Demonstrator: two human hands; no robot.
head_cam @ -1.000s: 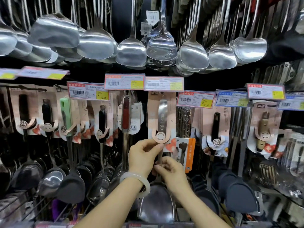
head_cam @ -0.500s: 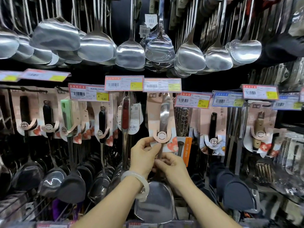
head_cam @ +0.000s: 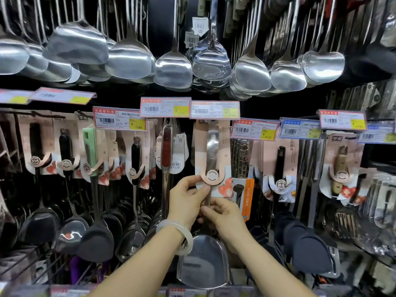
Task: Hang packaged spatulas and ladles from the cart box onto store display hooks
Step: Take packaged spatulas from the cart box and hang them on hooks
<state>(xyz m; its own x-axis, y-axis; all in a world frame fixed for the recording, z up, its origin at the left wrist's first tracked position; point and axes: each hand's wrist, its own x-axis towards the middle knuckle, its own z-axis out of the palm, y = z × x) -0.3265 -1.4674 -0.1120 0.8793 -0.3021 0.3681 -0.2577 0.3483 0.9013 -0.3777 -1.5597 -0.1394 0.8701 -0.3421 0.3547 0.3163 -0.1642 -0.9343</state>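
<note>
The packaged spatula hung in the middle of the lower row, under a price tag, with its steel blade low between the two forearms. The left hand pinched the lower left edge of the pink card between thumb and fingers. The right hand was curled around the handle just below the card. The hook itself was hidden behind the price tag, so I could not tell if the card's hole sat fully on it.

The main risk, in my judgement, was letting go too early. If the hole was only on the tip of the hook, the heavy blade could pull the spatula off and make it fall. A hard pull on the thin card could also tear it at the hole. The orange package hung just beside the right hand, and the red-handled utensil was near the left one; a careless withdrawal could knock them and make them swing.
</note>
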